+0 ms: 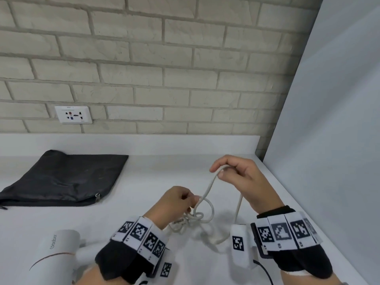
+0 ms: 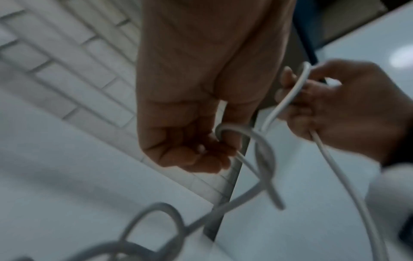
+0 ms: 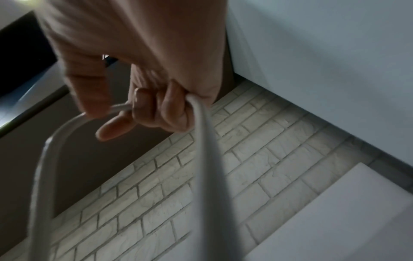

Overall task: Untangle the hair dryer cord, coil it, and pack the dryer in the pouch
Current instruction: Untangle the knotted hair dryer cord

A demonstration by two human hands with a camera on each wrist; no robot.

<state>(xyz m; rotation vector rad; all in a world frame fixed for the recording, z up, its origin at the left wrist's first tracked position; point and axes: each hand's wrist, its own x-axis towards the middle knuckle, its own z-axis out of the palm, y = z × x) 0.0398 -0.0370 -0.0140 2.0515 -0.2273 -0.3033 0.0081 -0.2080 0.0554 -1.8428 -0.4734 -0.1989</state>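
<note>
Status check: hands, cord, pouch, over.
Both hands on cord: left hand pinches knot loop, right hand lifts a strand. Cord tangled. Hair dryer, black pouch untouched.

The head view looks down and forward from above the white counter toward the brick wall. The left wrist view sits close under the left hand, facing the same wall, probably upward. The right wrist view looks along the right hand. All three share the cord.
</note>
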